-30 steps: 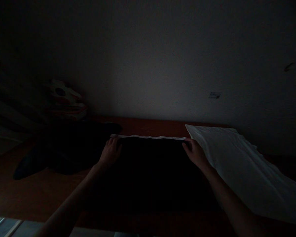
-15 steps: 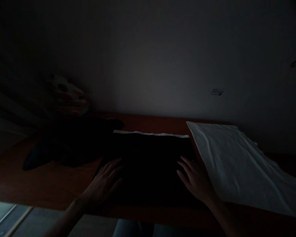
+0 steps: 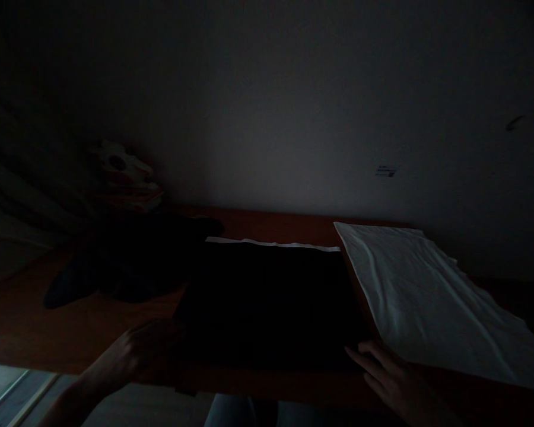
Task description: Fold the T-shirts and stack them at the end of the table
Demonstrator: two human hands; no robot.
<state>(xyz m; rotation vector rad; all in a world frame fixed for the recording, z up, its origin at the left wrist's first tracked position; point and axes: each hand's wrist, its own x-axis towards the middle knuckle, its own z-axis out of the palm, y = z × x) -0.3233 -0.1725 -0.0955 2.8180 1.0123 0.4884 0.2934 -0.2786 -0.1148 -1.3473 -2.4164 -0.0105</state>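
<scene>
Black cloth (image 3: 267, 302): it lies flat on the brown desk (image 3: 249, 222), in the middle, between the two hands. It is so dark that its folds do not show.
White strip (image 3: 273, 244): it runs along the far edge of the black cloth, a bit wavy.
Left hand (image 3: 136, 353): it is by the near left corner of the black cloth, low over the front of the desk. The finger ends get lost in the dark, so I cannot tell if the grip is spread or pinching.
Right hand (image 3: 385, 370): it is at the near right corner of the black cloth, with the fingers pointing in. Some fingers show a little apart, but I cannot tell if the grip pinches the cloth.
White cloth (image 3: 427, 296): it is spread on the right side of the desk, with soft wrinkles (they look like little hills).
Dark heap (image 3: 133, 255): it is a bumpy pile of cloth on the left side of the desk.
Red and white pile (image 3: 127, 175): it sits at the back left, too dim to name.
Wall (image 3: 267, 118): it is gray, behind the desk, with a small label (image 3: 385, 172) on it.
Knees (image 3: 231, 410): they poke out below the front of the desk, in blue.
</scene>
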